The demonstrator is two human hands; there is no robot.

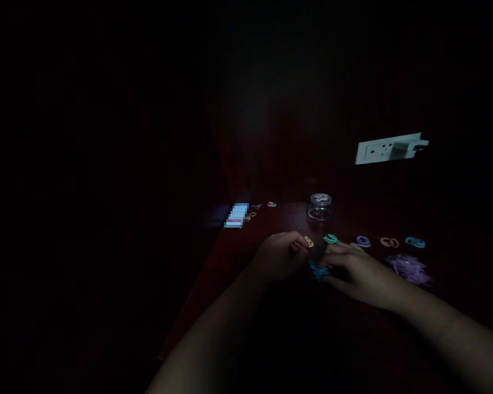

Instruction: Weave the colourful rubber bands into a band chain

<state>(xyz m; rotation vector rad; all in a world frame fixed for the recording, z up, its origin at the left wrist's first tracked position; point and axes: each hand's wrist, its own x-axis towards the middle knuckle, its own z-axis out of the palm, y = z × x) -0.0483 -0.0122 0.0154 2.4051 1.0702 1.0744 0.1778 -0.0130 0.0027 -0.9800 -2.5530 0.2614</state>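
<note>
1. Blue-white, a phone (236, 215) lies at our tabletop's (230, 253) left edge; a knock could drop it.
2. Our left hand (280, 255) curls nearly closed by yellow loops (309, 241); its hold we cannot tell.
3. Well in from that edge, a blue pile (319, 271) meets our half-open right hand (355, 273), no grip visible; its knuckles could scatter green loops (331, 238).

Blue strand pile (318, 272): partly covered by right hand (351, 271); anything between those fingertips indiscernible.
Yellow band (309, 241): partly behind left hand (281, 254); contents of that grip hidden.
Forearms (225, 323): cut by lower and right edges.
Phone screen (236, 215): pixelated, unreadable.
Small grey item (256, 206) beside it: too small to identify.
Worktop (225, 257): near portion lost in darkness.
</note>
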